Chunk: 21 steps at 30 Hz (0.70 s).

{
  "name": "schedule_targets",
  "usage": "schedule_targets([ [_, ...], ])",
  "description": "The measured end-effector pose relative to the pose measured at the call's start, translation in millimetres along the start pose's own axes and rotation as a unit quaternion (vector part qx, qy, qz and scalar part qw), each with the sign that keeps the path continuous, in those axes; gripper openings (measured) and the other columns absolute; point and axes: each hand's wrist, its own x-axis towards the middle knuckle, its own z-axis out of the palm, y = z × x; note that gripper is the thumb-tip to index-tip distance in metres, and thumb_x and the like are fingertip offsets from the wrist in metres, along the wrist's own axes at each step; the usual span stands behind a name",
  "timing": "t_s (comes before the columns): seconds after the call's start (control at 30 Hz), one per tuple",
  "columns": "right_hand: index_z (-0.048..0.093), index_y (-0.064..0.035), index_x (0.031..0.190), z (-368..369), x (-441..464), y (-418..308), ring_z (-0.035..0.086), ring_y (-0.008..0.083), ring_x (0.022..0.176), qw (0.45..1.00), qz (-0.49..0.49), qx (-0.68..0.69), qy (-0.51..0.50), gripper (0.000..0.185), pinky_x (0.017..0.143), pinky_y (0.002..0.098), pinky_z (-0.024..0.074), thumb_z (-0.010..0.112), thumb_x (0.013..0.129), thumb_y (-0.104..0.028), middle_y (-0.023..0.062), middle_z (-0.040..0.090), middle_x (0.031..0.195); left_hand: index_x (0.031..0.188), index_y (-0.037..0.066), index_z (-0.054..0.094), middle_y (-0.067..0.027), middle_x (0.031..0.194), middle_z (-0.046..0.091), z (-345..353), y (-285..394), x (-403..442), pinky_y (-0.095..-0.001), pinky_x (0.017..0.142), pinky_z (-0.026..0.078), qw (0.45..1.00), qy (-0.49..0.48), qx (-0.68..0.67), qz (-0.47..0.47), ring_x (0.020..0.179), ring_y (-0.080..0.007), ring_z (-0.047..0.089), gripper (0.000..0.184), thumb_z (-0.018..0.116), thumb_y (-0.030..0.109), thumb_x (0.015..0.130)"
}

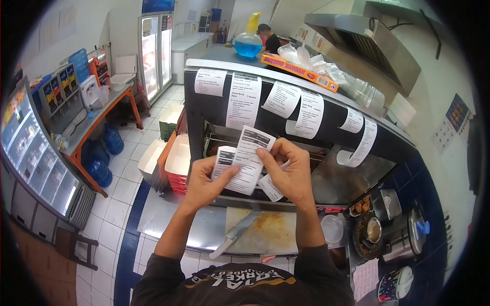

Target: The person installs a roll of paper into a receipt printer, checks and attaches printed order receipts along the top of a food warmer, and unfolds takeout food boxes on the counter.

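Observation:
Printed paper receipts (248, 168) are held up in front of my chest, overlapping one another. My left hand (205, 186) is closed on their left side, thumb pressed across the front of a smaller slip. From the other side my right hand (293, 174) pinches the taller receipt between thumb and fingers, with a curled slip (270, 187) hanging below it. Behind them is a black-framed warmer cabinet with a row of order receipts (244, 100) stuck along its top edge. Under my wrists, a knife (236, 234) lies on a stained cutting board (273, 228).
A spray bottle (248, 41) with blue liquid and an orange box (298, 73) stand on the cabinet top. Fried food (360, 205), a dark pan (363, 239) and a steel cooker (403, 237) sit at right. Stacked containers (177, 155) are at left. Farther back is another person (272, 44).

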Motion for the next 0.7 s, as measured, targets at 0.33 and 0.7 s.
schedule_targets([
  [0.33,0.072,-0.0052,0.099,21,98,-73,0.071,0.0318,0.075,0.862,-0.347,-0.367,0.033,0.011,0.064,0.0417,0.0554,0.069,0.09,-0.01,0.0089,0.069,0.097,0.102,-0.004,0.075,-0.0067,0.089,0.077,-83,49,44,-0.0226,0.067,0.052,0.972,0.211,0.036,0.094,0.074,-0.0058,0.067,0.019,0.072,0.014,0.099],
  [0.7,0.074,-0.0043,0.106,38,156,-76,0.071,0.0328,0.083,0.779,-0.283,-0.55,-0.099,0.023,0.072,0.0443,0.0565,0.065,0.085,-0.004,0.0111,0.068,0.102,0.103,-0.005,0.074,-0.01,0.089,0.077,-107,68,79,-0.0247,0.066,0.055,0.989,0.126,-0.071,0.021,0.071,-0.0095,0.07,0.023,0.073,0.016,0.096],
])
